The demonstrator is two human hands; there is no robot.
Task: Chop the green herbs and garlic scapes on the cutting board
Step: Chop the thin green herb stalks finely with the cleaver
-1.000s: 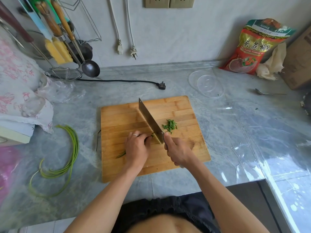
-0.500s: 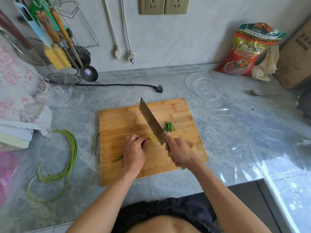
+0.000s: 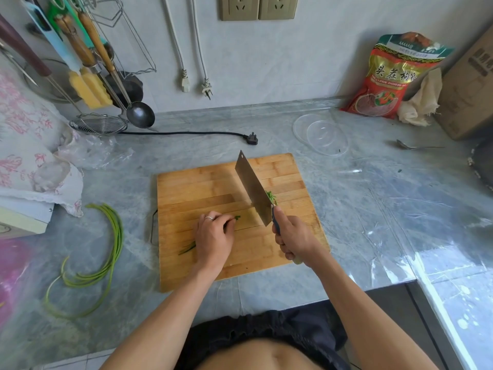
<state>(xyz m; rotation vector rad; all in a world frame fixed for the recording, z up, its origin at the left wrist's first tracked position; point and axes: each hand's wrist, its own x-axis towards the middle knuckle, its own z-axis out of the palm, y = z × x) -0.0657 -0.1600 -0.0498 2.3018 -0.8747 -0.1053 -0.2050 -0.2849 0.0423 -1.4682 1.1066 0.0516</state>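
A wooden cutting board (image 3: 202,188) lies on the grey marble counter. My left hand (image 3: 213,236) holds down a thin bunch of green herbs (image 3: 187,248) on the board, fingers curled over it; the stems stick out at both sides of the hand. My right hand (image 3: 293,237) grips the handle of a cleaver (image 3: 253,188), whose blade is lifted and tilted just right of my left fingers. A small heap of chopped herbs (image 3: 272,196) shows behind the blade. Long curved garlic scapes (image 3: 112,244) lie on the counter left of the board.
A clear plastic lid (image 3: 321,134) and a spoon (image 3: 416,147) lie behind and right of the board. A black plug and cord (image 3: 250,138) run along the counter behind it. Hanging utensils and a strainer (image 3: 98,124) are at back left, a red bag (image 3: 392,78) and cardboard box at back right.
The cleaver has lifted from the board and drawn a little away from my left fingers. My left hand stays on the herb bunch. The view has shifted slightly.
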